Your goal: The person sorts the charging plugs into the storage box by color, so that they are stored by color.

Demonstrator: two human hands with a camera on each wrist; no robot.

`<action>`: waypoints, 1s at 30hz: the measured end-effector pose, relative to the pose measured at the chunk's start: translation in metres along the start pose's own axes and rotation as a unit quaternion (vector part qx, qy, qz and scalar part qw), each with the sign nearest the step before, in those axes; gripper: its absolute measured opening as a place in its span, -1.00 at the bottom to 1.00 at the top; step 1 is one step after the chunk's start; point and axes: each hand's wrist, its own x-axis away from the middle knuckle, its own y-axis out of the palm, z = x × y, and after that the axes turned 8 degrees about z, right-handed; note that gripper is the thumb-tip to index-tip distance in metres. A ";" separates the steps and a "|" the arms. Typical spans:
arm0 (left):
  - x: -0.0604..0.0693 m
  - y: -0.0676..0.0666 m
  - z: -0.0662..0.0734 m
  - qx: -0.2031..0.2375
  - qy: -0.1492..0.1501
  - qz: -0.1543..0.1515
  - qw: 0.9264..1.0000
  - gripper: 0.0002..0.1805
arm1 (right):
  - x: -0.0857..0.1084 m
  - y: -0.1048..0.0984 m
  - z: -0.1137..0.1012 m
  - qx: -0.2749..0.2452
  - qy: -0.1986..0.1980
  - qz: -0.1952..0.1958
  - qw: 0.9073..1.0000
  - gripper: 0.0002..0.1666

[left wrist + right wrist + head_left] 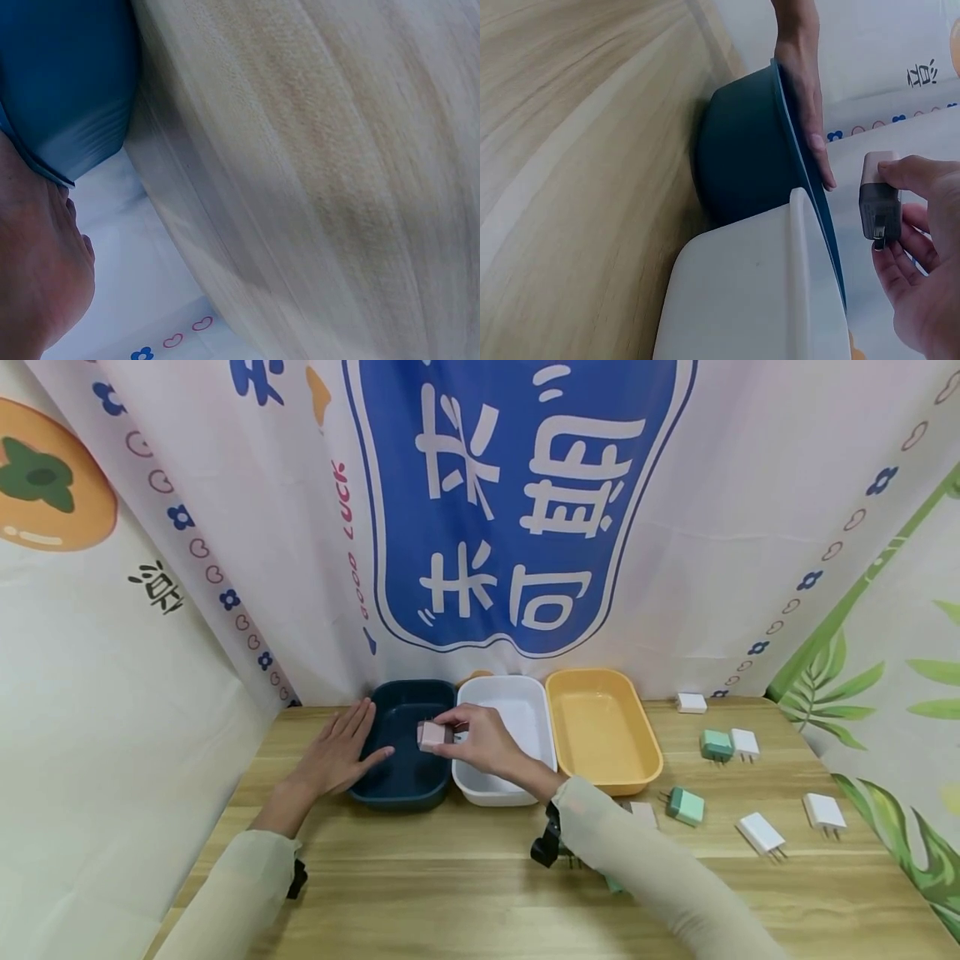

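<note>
My right hand (pixel 487 743) pinches a pink and grey plug-in charger (pixel 431 737) between thumb and fingers, above the right part of the dark blue bin (pixel 405 787). Metal prongs show on the grey end of that charger (pixel 880 199) in the right wrist view. Straight-fingered, my left hand (pixel 333 756) rests on the left rim of the same bin, its thumb reaching over the inside. The left wrist view catches only part of the left hand (pixel 45 255) beside the bin's blue wall (pixel 67 82). No other charger shows inside the blue bin.
A white bin (pixel 517 710) and a yellow bin (pixel 603 727) stand in a row right of the blue one. Loose green chargers (pixel 686 807) and several white chargers (pixel 761 833) lie on the wooden table's right side. My right forearm partly covers more chargers. A printed cloth (pixel 480 643) hangs behind.
</note>
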 end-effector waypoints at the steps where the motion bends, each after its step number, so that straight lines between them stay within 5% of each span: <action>1: 0.000 0.000 0.000 0.001 0.000 0.000 1.000 0.10 | -0.001 0.001 0.001 0.000 0.005 -0.001 1.000 -0.54; 9: 0.001 0.002 -0.001 -0.001 0.003 0.006 1.000 0.09 | -0.004 0.011 0.007 -0.001 0.035 -0.001 0.999 -0.53; 30: 0.001 0.001 0.000 0.005 0.003 0.004 1.000 0.07 | -0.013 0.030 0.017 0.016 0.031 0.004 0.999 -0.53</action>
